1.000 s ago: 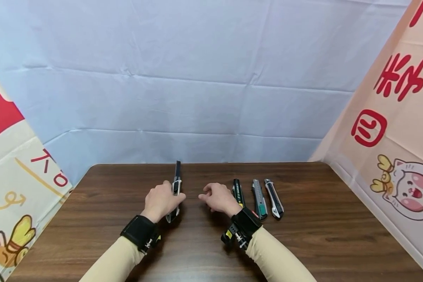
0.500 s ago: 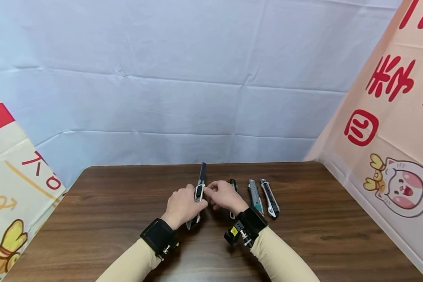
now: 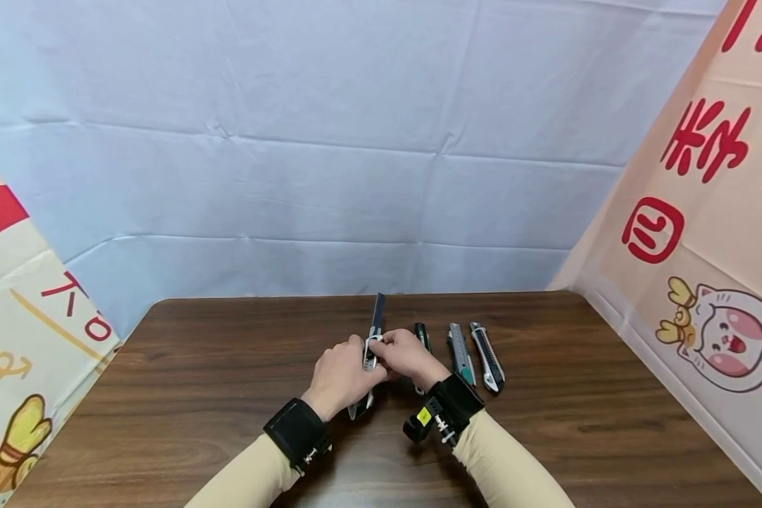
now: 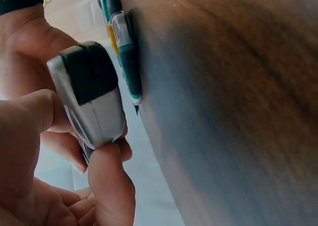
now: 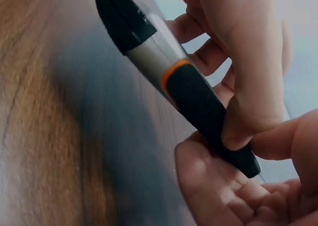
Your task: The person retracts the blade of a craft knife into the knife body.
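My left hand (image 3: 341, 372) gripped the utility knife (image 3: 371, 353) above the table (image 3: 197, 381), blade end pointing away. My right hand (image 3: 408, 356) pinched its upper part, perhaps at the slider, beside three other knives (image 3: 460, 353) lying there.

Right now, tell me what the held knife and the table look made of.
Utility knife, gripped by the left hand and right hand: probably brushed metal body, grey sheen, with matte black plastic or rubber parts. Table: dark wood or wood-look laminate, visible grain with a slight sheen.
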`<state>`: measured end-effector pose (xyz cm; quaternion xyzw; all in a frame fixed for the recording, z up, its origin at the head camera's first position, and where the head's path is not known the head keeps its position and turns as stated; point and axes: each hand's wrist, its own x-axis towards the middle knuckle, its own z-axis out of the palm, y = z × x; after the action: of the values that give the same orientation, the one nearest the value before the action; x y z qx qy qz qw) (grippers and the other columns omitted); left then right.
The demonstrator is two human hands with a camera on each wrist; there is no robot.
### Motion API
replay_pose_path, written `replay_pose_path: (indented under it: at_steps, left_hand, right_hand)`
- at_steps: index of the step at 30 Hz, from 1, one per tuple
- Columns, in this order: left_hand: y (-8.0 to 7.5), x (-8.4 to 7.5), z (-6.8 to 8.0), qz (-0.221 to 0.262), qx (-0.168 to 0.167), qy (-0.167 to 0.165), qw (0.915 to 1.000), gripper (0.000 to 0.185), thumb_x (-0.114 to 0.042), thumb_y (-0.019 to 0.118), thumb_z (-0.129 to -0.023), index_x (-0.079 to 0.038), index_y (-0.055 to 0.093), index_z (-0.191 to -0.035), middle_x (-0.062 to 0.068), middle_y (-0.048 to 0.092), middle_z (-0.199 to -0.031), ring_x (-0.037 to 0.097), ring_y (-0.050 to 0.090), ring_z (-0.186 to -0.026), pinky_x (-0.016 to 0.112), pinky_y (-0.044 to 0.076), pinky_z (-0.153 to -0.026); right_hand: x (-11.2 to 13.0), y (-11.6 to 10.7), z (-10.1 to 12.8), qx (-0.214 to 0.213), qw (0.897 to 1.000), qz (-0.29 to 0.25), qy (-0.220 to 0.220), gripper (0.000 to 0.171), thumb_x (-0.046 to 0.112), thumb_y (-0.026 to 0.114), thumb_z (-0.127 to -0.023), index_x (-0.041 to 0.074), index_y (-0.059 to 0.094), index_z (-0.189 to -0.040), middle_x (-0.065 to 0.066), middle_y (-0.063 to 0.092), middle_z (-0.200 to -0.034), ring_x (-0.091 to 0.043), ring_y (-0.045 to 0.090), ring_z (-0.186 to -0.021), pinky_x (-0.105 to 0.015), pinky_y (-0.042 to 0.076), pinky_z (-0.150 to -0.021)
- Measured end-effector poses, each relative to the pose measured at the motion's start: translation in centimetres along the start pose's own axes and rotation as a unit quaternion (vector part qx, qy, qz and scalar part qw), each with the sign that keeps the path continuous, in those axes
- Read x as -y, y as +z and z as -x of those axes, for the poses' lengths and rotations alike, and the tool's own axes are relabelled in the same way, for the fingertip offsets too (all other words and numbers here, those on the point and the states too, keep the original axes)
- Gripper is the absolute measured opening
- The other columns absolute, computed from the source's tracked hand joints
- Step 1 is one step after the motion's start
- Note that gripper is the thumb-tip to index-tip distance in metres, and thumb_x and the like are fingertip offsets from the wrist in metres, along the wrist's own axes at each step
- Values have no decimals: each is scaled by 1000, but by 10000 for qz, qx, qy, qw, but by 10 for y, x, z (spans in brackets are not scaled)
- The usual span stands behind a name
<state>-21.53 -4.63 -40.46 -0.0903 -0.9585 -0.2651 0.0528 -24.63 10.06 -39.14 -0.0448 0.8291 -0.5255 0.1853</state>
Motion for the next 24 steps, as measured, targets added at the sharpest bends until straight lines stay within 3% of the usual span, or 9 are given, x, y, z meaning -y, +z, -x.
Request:
replay_pose_path:
  at_steps: [5,9,12,15,20,24]
  left_hand:
    - [-1,5,-1,301,114,246,9992,38,-44,64,-87,-9,56,-98,0,54,-70,15,49,-55,27,39,-48]
    - [-7,12,0,1276,631,501,9885,39,-37,60,-95,-4,55,-117,-1,61,-78,12,54,-51,26,46,-50]
    - [-13,16,2,2030,1046,400,9728,43,-30,57,-98,-1,50,-129,4,67,-87,14,61,-54,28,52,-52]
    - [-17,19,3,2572,1322,155,9572,44,-26,58,-98,0,48,-132,11,68,-94,17,66,-65,29,57,-56]
    - [-20,21,5,3380,1791,-253,9236,38,-21,60,-96,4,52,-125,19,66,-106,23,70,-73,34,61,-60]
    - [-19,21,7,3696,2256,-332,9008,30,-18,57,-97,5,58,-117,15,68,-97,21,69,-69,35,61,-61]
  right_hand:
    - [-1,1,-1,-92,9995,-294,-39,29,24,47,-104,1,63,-112,-3,58,-76,-12,57,-67,-34,55,-68]
    - [-2,-1,-1,-215,9985,-505,3,29,22,47,-104,-2,60,-115,-7,62,-84,-12,62,-71,-33,58,-70]
    - [-3,-3,-2,-286,9980,-555,98,30,22,47,-104,-2,59,-118,-9,64,-89,-13,63,-75,-33,58,-70]
    - [-4,-6,-3,-347,9974,-604,160,30,22,47,-104,-1,60,-119,-10,65,-91,-14,64,-76,-34,58,-72]
    - [-3,-10,-4,-454,9964,-708,136,30,23,48,-103,0,62,-116,-9,65,-89,-14,64,-75,-32,57,-70]
    - [-1,-11,-4,-521,9951,-834,99,29,23,49,-103,0,62,-115,-6,65,-86,-12,62,-72,-28,55,-66]
